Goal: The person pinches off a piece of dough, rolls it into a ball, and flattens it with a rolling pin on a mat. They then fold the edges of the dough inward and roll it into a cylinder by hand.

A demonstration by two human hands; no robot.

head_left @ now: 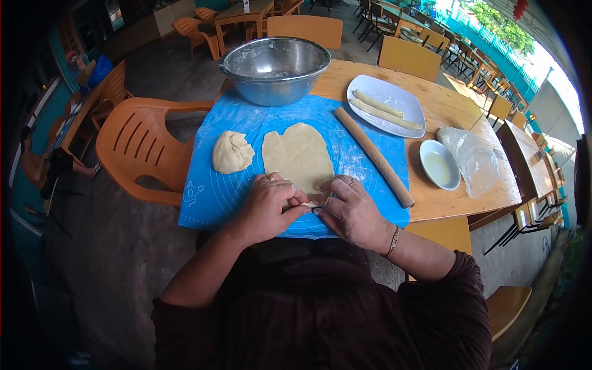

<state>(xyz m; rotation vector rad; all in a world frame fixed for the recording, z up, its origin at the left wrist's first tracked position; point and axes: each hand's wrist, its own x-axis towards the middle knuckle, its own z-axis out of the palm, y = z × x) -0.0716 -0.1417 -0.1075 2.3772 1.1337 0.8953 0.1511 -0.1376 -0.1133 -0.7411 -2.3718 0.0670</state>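
A flat, rolled-out sheet of dough [298, 154] lies on a blue silicone mat [213, 132]. At its near edge my left hand [269, 206] pinches the dough between thumb and fingers. Close beside it, my right hand [353, 209] grips the same edge, its fingertips dusted with flour. The dough edge between the two hands looks folded or rolled, though my fingers partly cover it. Left of the sheet sits a rounded lump of dough [232, 152]. A wooden rolling pin [374, 156] rests at a slant to the right of the sheet.
A steel mixing bowl [275, 71] stands at the back of the mat. To the right are a white plate [370, 84] with dough rolls, a small white bowl [439, 164] of pale liquid and a plastic bag [478, 166]. An orange chair [145, 151] adjoins the table's left side.
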